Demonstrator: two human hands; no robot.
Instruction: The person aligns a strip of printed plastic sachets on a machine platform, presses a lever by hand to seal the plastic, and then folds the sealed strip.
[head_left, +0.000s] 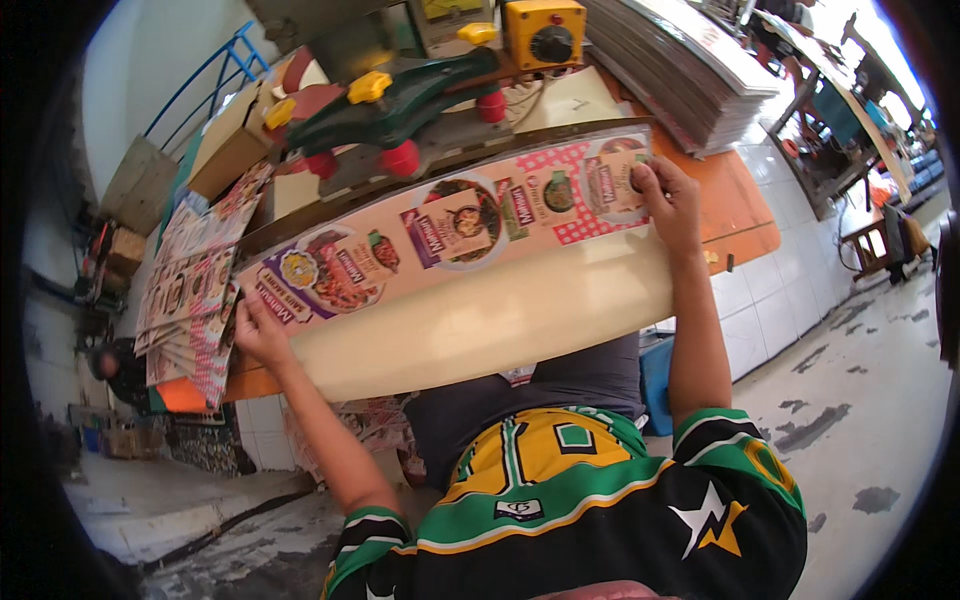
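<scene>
A long printed sheet (pixel 448 222) with food pictures and red checks stretches across the table in front of me. Its near part curls over toward my lap and shows a plain, glossy cream face (pixel 490 330). My left hand (pixel 264 328) pinches the sheet at its left end, with the thumb on top. At the right end my right hand (pixel 670 200) grips it, thumb and fingers closed at the far corner. The far edge of the sheet lies against the dark bar of a machine with a green clamp arm (pixel 400 112).
Yellow knobs and red feet stand out on the clamp. Behind it sits a yellow control box (pixel 545 35) with a black dial. Stacked printed sheets (pixel 190 310) overlap at the left beside a cardboard box (pixel 228 140). A tall pile of flat boards (pixel 680 70) is at the far right.
</scene>
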